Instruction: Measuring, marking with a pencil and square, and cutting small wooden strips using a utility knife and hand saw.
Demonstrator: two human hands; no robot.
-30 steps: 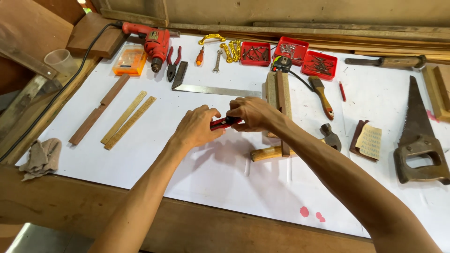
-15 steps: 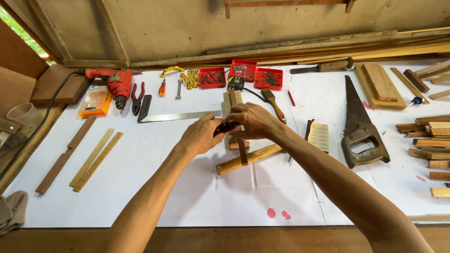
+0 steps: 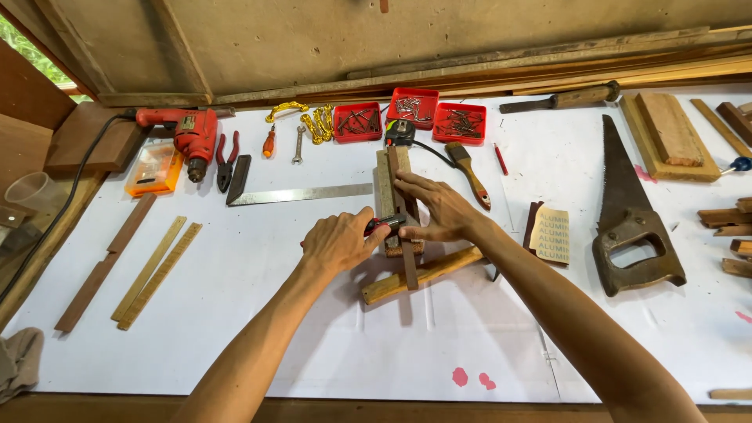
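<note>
The left hand [image 3: 338, 241] is closed around a small red-and-black tool [image 3: 384, 225], probably a marker or knife, whose tip touches the dark wood strip [image 3: 408, 247]. The right hand [image 3: 439, 210] lies flat and open, fingers spread, pressing that strip and the pale wooden block [image 3: 391, 176] above it down; it grips nothing.

The strip lies lengthwise away from the person, crossing over a round pale wooden stick [image 3: 423, 274] that runs diagonally beneath it. By its look the strip is thin, stiff and light, and perched on a round stick it would likely rock or swivel, so flat pressure from above, close to the crossing, seems the surest hold. Thin ends may split if levered.

Beyond the strip stand a tape measure [image 3: 400, 131] and three red trays [image 3: 413, 107] of nails. Left of the strip lies a steel square [image 3: 301, 193]; right of it a paintbrush [image 3: 468, 174], further right a handsaw [image 3: 630, 213], all on the white worktop [image 3: 258, 313].
</note>
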